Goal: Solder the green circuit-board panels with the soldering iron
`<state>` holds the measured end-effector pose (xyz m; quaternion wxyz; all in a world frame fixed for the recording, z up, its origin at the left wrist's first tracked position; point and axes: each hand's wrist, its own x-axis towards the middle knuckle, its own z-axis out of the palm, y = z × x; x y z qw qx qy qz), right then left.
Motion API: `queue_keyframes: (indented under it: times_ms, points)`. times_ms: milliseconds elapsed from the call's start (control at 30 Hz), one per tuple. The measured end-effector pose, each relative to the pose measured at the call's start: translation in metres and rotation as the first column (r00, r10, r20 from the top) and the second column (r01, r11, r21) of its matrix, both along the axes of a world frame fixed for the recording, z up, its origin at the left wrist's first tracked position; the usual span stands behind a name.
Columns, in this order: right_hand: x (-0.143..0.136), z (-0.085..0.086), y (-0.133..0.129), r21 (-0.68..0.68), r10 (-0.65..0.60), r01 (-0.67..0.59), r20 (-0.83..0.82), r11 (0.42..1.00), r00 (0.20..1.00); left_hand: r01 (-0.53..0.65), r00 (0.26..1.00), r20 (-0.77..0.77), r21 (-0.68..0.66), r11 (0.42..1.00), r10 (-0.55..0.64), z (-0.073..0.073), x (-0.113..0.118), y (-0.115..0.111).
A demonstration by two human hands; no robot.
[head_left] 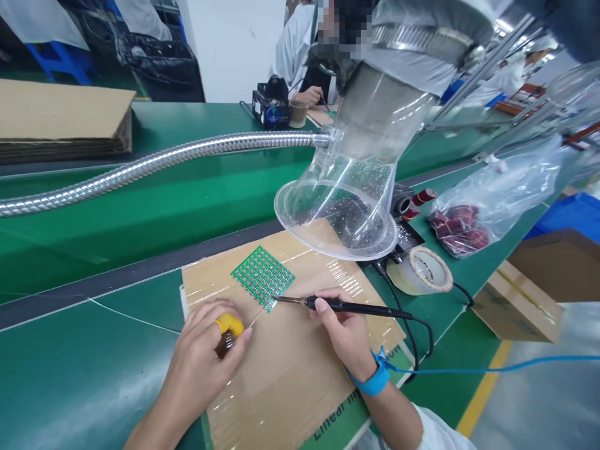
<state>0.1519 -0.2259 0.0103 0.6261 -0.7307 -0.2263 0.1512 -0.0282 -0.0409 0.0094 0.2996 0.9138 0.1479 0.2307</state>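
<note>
My right hand (345, 331) is closed round a black soldering iron (363, 307), its tip pointing left at the lower corner of a green circuit board panel (261, 275). Many small pads in rows cover the panel, which lies flat on a film-wrapped cardboard sheet (276, 375). To the left, my left hand (199, 353) pinches a thin solder wire (255, 317) that reaches the same corner, close to the iron's tip. A yellow finger cot (229, 324) covers one finger. Something dark and round shows inside that hand, partly hidden. Whether tip and wire touch is too small to tell.
A clear fume hood (337, 212) on a flexible metal arm (187, 156) hangs above the panel. Right of it are a tape roll (424, 270) and a plastic bag (497, 200) of dark red pieces. A blue cord (492, 364) runs from my wrist strap. A co-worker sits opposite.
</note>
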Motion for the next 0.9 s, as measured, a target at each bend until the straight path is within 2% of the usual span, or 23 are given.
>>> queue_keyframes:
  times_ms: [333,600,800,900]
  points:
    - [-0.0002,-0.0025,-0.001,-0.016,0.004,-0.003,0.005,1.0,1.0,-0.016,0.999,0.036,0.061,0.998,0.014,-0.0037,0.003,-0.0024]
    - [-0.0004,0.0025,0.0009,0.045,-0.023,0.023,-0.006,0.999,1.0,-0.021,0.999,0.036,0.052,0.998,0.02,-0.0032,0.0027,-0.0016]
    - [-0.0007,0.0027,0.0017,0.019,-0.015,0.015,0.006,1.0,1.0,-0.018,0.999,0.028,0.058,0.998,0.016,-0.0041,0.0023,-0.0009]
    - [-0.0008,0.0045,0.0032,0.049,-0.033,0.033,-0.014,0.998,0.999,-0.031,0.999,0.04,0.051,0.998,0.029,-0.0052,0.0023,-0.0012]
